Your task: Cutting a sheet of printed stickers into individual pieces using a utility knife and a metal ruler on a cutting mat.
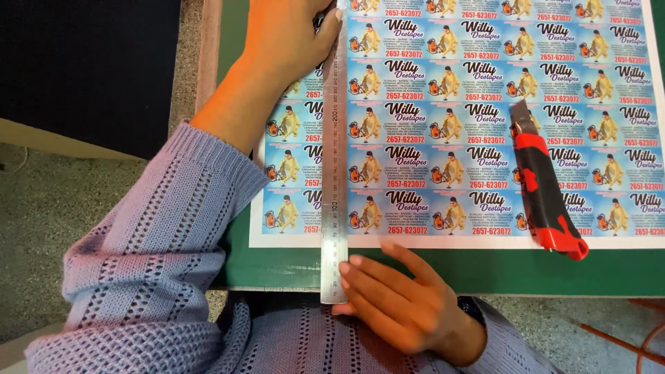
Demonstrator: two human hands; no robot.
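Observation:
A long steel ruler (334,173) lies lengthwise across a printed sheet of small blue cards (485,118) on a green cutting mat (443,270). My left hand (284,38) presses flat on the sheet at the top, its thumb against the ruler's left edge. My right hand (398,298) rests at the near end of the ruler, fingertips touching its right edge, holding nothing. A red and black utility knife (544,187) lies loose on the sheet to the right, blade end pointing away from me.
The mat sits on a table whose left edge (208,48) runs beside a speckled floor (62,208). A dark panel (90,62) fills the upper left. My lilac knitted sleeves (159,256) cover the near-left area.

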